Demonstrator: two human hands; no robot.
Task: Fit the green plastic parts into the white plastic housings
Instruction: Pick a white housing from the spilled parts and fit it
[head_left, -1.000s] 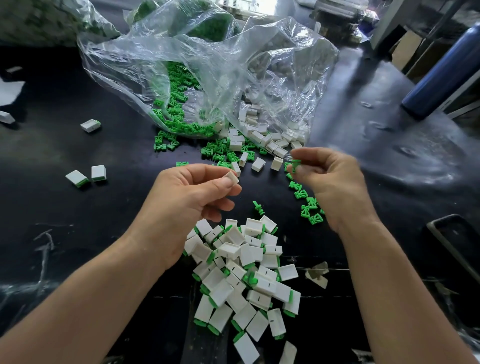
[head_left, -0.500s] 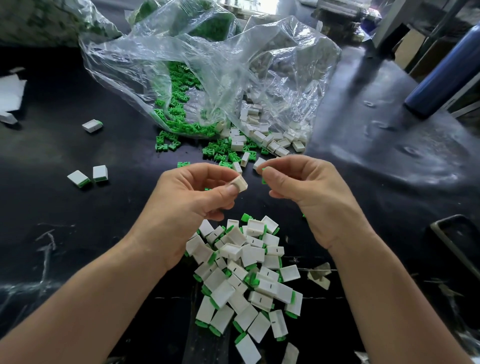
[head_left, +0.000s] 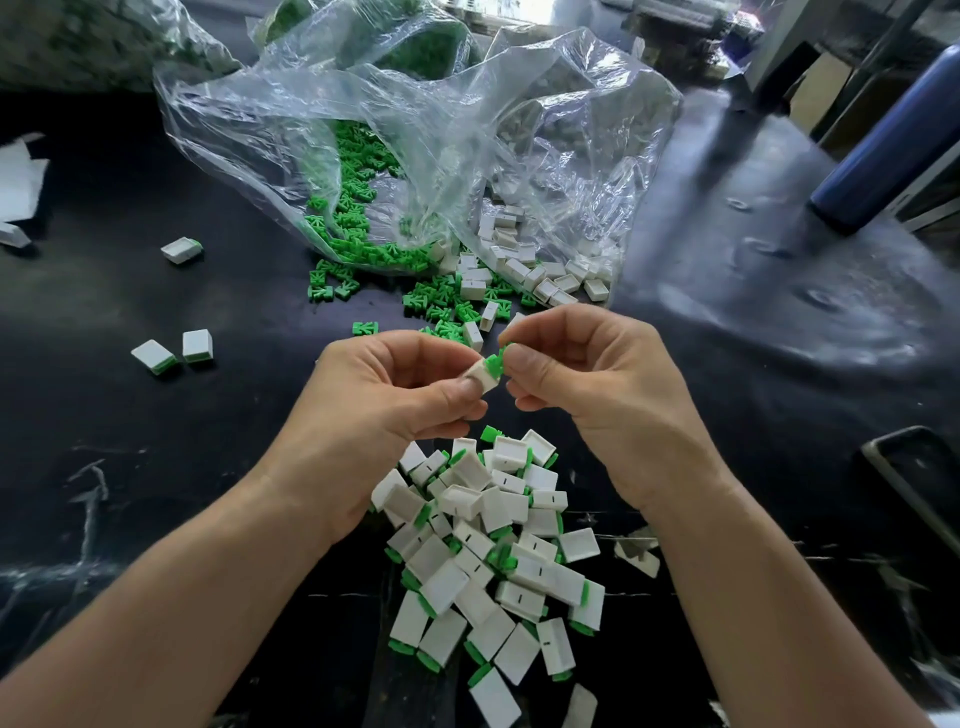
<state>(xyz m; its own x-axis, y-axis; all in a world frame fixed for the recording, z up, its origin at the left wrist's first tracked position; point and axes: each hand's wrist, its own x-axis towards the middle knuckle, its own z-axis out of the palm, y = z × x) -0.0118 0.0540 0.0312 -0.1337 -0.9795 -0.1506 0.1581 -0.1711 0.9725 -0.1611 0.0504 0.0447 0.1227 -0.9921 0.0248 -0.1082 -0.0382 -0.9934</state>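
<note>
Between our two hands, above the matte black table (head_left: 156, 467), the left hand (head_left: 384, 410) pinches a small white housing (head_left: 482, 378), thumb on its smooth flat face; its long axis runs up and to the right. The right hand (head_left: 597, 384) pinches a ribbed green part (head_left: 494, 364) that meets that end, roughly in line with the housing. Just below the grip lies a heap of rectangular assembled blocks (head_left: 493, 545), white with green ends. Beyond the grip, loose green parts (head_left: 441, 304) spill from a crinkled clear bag (head_left: 415, 130).
</note>
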